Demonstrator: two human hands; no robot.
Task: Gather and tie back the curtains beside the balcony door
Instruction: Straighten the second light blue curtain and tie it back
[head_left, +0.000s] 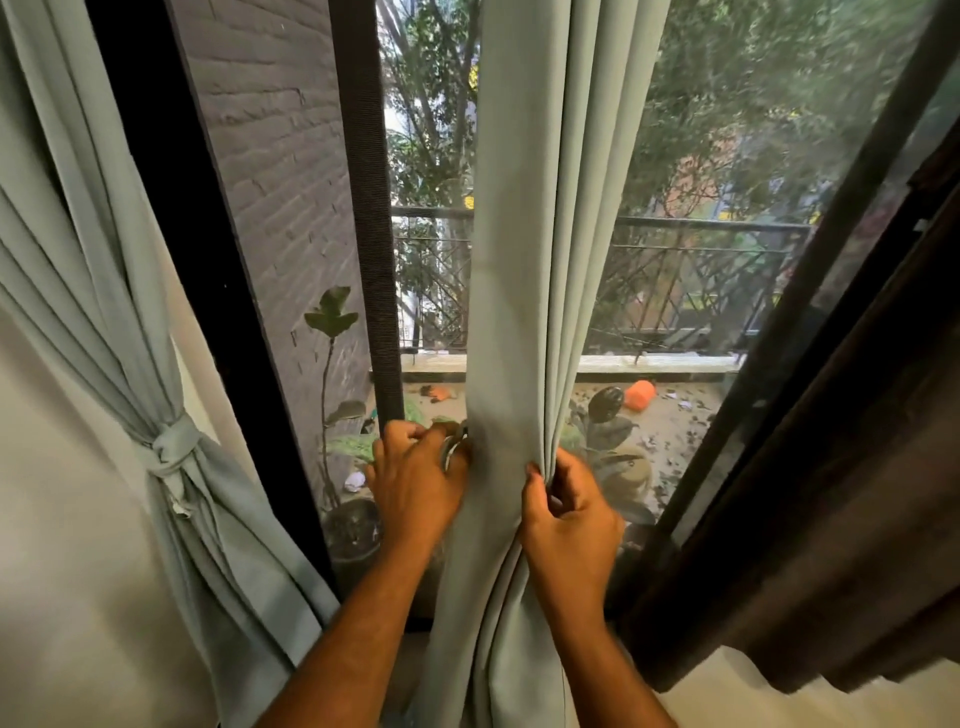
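A pale green curtain (524, 270) hangs in loose folds in front of the balcony door glass, in the middle of the view. My left hand (415, 478) grips its left edge at waist height, fingers curled round the cloth, with something shiny between hand and fabric. My right hand (566, 514) pinches the folds on its right side, just lower. A second pale green curtain (98, 291) hangs at the left, gathered and bound by a knotted fabric tie (171, 447).
A dark door frame (218, 291) stands between the two curtains. A dark brown curtain (831, 519) hangs at the right. Behind the glass are potted plants (353, 525), a brick wall, a metal railing (691, 280) and an orange pot (640, 395) on the balcony floor.
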